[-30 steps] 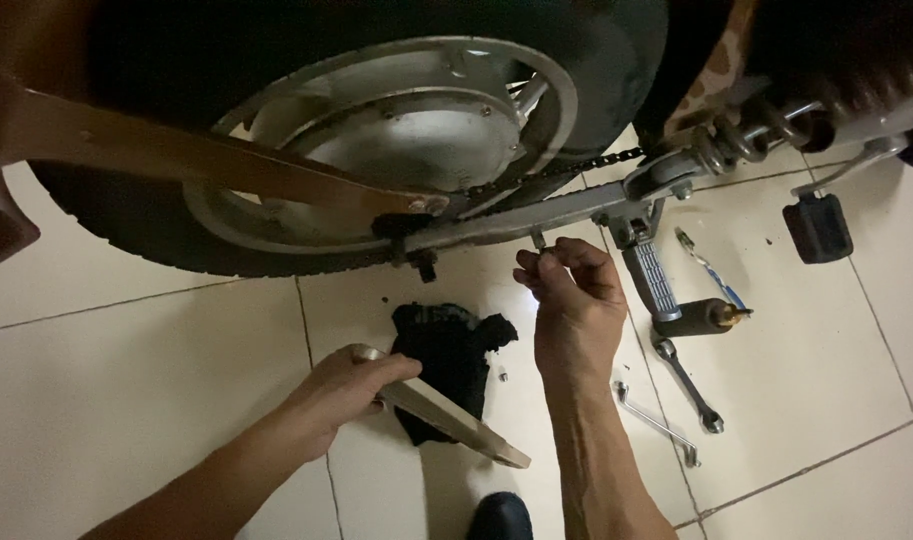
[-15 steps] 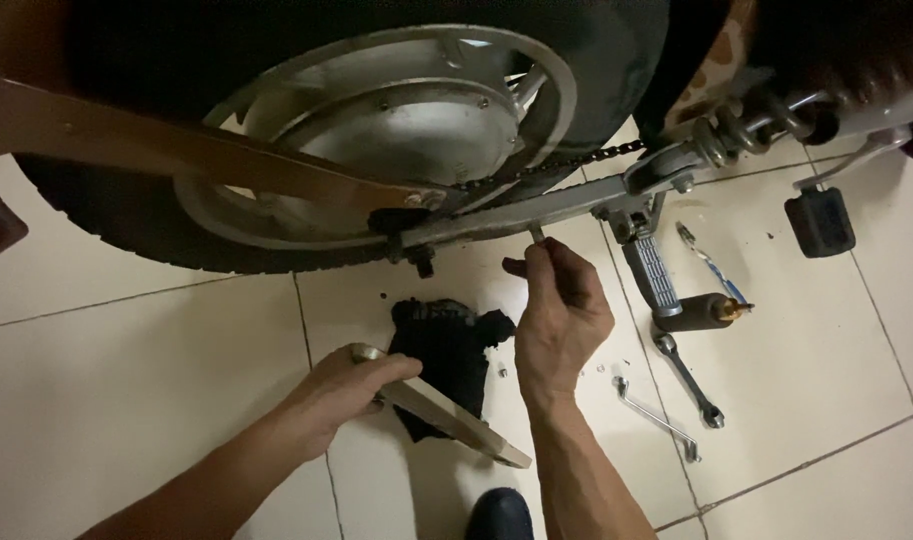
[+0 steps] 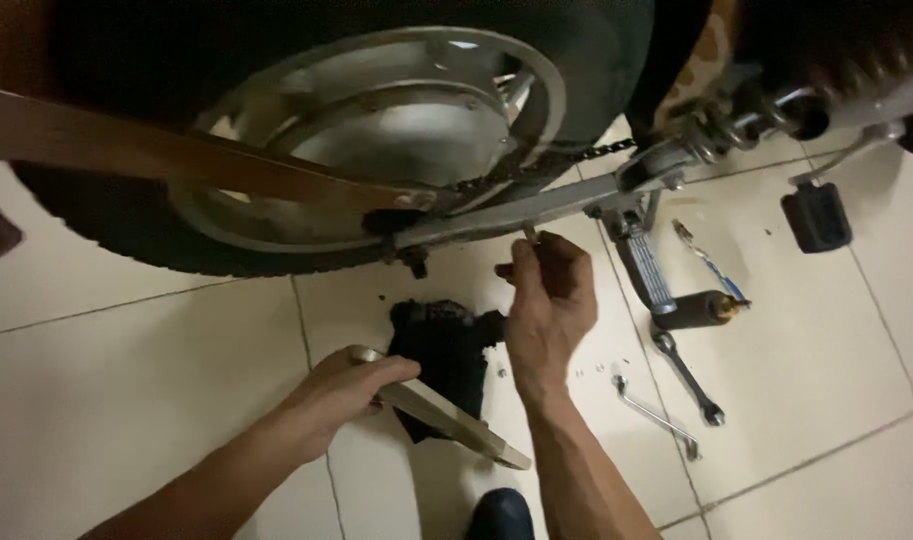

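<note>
Since the earlier frame the right hand (image 3: 548, 305) has barely shifted, pinching a small metal bolt (image 3: 529, 234) under the grey swingarm (image 3: 536, 205) at centre. Filling the upper frame is the black-tyred motorcycle wheel with silver hub (image 3: 396, 130). Lower centre, the left hand (image 3: 341, 392) grips a flat pale metal bar (image 3: 454, 425) lying over a black greasy rag (image 3: 438, 345). Right of centre, a steel spanner (image 3: 686, 375) lies on the floor tiles (image 3: 126, 380).
</note>
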